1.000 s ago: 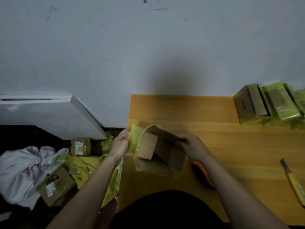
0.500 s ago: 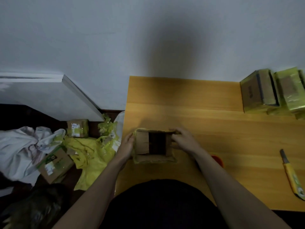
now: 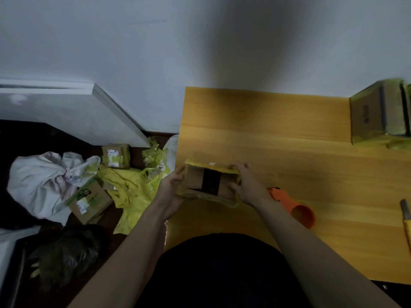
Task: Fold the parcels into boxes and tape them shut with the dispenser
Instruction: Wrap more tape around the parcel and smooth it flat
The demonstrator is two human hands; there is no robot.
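A small brown cardboard box (image 3: 195,181) with yellow tape on its edges rests on the wooden table (image 3: 289,152) near its left edge. Its two inner flaps lie folded in, with a dark gap between them. My left hand (image 3: 171,187) holds the box's left side, fingers curled round the edge. My right hand (image 3: 246,185) grips the right side, fingers over the top rim. An orange tape dispenser (image 3: 295,210) lies on the table just right of my right wrist, partly hidden by my forearm.
Taped finished boxes (image 3: 378,116) stand at the table's far right by the wall. A yellow-handled knife (image 3: 407,218) lies at the right edge. On the floor to the left lie more parcels (image 3: 115,155), yellow wrapping (image 3: 133,187), a white bag (image 3: 44,181) and a leaning white board (image 3: 66,112).
The box came down from a tilted, open hold to rest flat on the table, and its flaps are folded inward. Both hands stayed on its sides. The orange dispenser is more exposed.
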